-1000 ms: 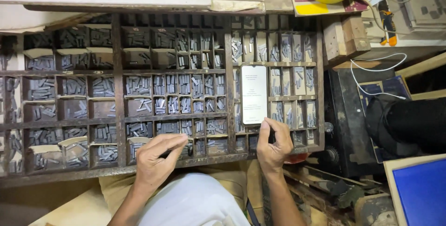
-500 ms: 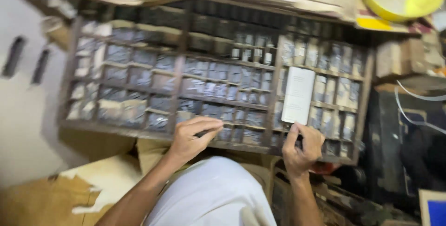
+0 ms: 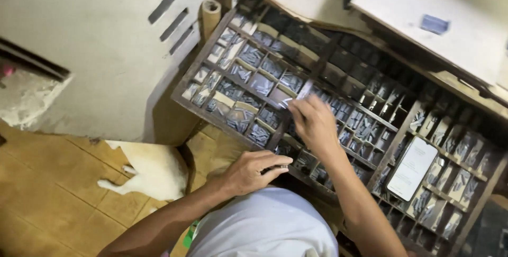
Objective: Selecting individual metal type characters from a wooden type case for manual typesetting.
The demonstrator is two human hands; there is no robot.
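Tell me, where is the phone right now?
In the head view, the phone lies flat on the type tray's right half, just right of the right hand.

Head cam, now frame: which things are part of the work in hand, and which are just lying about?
In use:
- wooden compartmented type case
- small grey metal type pieces in its compartments
- right hand, over the case's middle compartments
- left hand, at the case's near edge

Lying about:
- white phone-shaped slab resting on the case
- white animal on the tiled floor
- cardboard tube
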